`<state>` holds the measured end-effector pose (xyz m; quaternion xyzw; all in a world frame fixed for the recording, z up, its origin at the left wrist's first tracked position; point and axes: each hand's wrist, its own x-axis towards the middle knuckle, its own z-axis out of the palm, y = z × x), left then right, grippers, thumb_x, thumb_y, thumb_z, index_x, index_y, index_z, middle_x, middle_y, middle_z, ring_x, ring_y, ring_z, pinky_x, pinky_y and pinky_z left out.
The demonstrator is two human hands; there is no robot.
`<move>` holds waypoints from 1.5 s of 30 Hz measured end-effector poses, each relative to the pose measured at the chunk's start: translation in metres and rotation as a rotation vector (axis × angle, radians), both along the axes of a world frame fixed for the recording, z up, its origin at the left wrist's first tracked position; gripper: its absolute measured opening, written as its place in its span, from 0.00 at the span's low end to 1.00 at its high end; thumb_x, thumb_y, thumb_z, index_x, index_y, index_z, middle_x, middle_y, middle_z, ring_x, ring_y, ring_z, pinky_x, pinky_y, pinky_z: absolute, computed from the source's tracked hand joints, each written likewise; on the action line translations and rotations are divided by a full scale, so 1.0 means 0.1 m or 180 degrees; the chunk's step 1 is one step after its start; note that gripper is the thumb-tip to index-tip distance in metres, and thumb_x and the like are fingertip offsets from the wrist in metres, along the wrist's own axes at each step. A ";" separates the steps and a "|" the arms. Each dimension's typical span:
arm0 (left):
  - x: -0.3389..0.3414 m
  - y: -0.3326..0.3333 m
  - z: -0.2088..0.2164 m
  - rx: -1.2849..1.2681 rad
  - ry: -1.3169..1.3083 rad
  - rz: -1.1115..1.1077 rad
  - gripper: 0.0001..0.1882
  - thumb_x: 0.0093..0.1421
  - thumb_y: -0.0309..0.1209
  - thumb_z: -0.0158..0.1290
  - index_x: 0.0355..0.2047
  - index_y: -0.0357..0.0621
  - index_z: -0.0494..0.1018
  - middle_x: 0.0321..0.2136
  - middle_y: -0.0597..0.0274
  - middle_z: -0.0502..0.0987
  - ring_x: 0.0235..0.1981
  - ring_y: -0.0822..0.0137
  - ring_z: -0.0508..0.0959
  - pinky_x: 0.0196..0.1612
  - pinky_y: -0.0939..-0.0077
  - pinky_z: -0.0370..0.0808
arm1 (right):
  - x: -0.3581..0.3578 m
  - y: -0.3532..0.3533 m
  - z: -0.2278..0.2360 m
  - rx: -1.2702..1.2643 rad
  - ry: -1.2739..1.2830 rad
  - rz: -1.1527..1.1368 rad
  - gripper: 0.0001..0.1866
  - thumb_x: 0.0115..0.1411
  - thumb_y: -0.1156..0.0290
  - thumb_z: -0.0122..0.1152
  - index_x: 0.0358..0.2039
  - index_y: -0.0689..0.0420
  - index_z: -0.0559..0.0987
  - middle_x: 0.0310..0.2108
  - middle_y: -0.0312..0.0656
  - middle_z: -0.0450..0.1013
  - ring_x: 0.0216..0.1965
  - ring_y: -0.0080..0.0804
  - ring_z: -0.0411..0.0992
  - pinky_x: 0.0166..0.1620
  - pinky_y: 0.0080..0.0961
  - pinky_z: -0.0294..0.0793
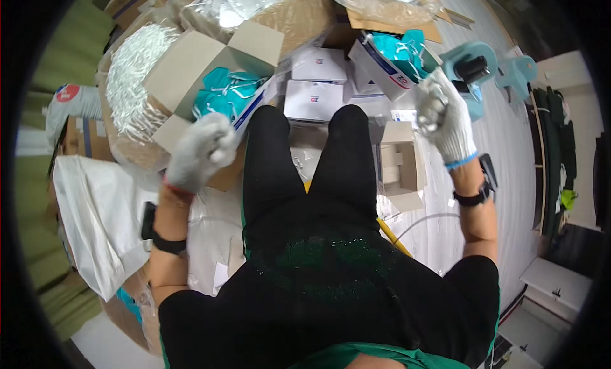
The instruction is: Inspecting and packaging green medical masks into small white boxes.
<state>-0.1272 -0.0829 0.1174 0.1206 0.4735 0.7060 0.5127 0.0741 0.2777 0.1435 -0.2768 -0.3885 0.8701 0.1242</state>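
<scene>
Left hand (pixel 202 151) and right hand (pixel 442 117), fingers curled, any hold impossible to tell, each hover beside open boxes (pixel 181 70) of teal masks (pixel 223 96), presumably placed within reach.

Packing workshop: open cartons (pixel 184 66), teal masks (pixel 226 95), piled white strips (pixel 137 79).

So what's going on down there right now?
A seated person has both gloved hands raised and curled. The left hand is near an open box of teal masks with white straps. The right hand is near a second open box, also holding teal masks. I can't tell whether either hand grips anything. Closed white boxes are stacked between the two open ones.
</scene>
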 end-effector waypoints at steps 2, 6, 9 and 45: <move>0.20 0.39 -0.24 0.0276 -0.0638 0.0277 0.08 0.64 0.32 0.44 0.34 0.40 0.69 0.24 0.69 0.66 0.22 0.79 0.64 0.25 0.87 0.62 | -0.14 -0.02 -0.08 -0.0674 0.0334 0.0004 0.20 0.65 0.57 0.50 0.16 0.46 0.62 0.11 0.23 0.47 0.11 0.16 0.44 0.15 0.17 0.46; 0.51 1.04 -0.77 0.0330 -0.0074 -0.0033 0.13 0.65 0.34 0.46 0.44 0.37 0.71 0.29 0.68 0.70 0.24 0.80 0.65 0.28 0.86 0.63 | -0.30 -0.18 -0.23 -0.1484 0.0713 0.0372 0.17 0.65 0.58 0.50 0.20 0.48 0.64 0.13 0.24 0.51 0.13 0.17 0.47 0.16 0.16 0.48; 0.73 1.34 -0.81 0.0224 0.0818 -0.0433 0.16 0.65 0.37 0.48 0.46 0.37 0.72 0.27 0.70 0.70 0.24 0.81 0.65 0.27 0.88 0.63 | -0.38 -0.29 -0.31 -0.1750 0.0715 0.0495 0.17 0.64 0.59 0.51 0.20 0.48 0.65 0.13 0.24 0.51 0.13 0.16 0.48 0.16 0.16 0.49; 0.48 -0.40 -0.53 0.0049 0.3220 -0.1355 0.12 0.62 0.30 0.44 0.21 0.42 0.64 0.15 0.60 0.64 0.17 0.68 0.66 0.25 0.74 0.66 | -0.11 -0.37 -0.16 0.4706 0.0291 0.3063 0.10 0.61 0.66 0.55 0.27 0.57 0.79 0.19 0.34 0.71 0.19 0.26 0.67 0.23 0.22 0.63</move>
